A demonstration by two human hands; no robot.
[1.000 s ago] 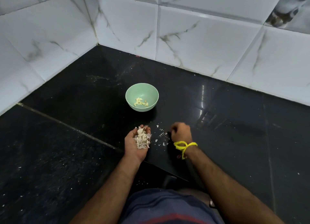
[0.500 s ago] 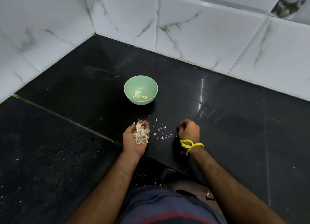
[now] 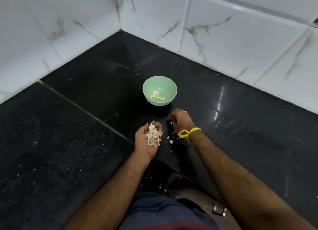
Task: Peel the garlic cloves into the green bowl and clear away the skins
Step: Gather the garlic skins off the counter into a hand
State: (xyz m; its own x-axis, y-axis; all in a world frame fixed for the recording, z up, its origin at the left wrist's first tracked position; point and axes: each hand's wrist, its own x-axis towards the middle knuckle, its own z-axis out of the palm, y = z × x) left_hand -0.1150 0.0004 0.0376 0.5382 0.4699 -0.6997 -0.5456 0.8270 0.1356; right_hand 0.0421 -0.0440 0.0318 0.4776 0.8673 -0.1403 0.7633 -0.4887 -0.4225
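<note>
Left hand is held palm-up with fingers loosely cupped; a heap of pale, papery garlic skins is cradled in the palm and along the fingers.

Right hand is seen from the back, just to the right of the left hand, knuckles up and fingers curled downward toward the glossy black stone countertop. Whether anything is pinched beneath those fingers cannot be told; the fingertips are hidden. A yellow knotted thread band is worn round the right wrist.

A few loose white skin flakes are noted on the countertop between the two hands, close to the right wrist.

The small round pale-green plastic bowl is placed upright on the countertop just beyond the right hand's knuckles, apart from both hands. Several peeled yellowish garlic cloves are observed at its bottom.

White marble-veined wall tiles are recorded well beyond the bowl, meeting at a corner.
</note>
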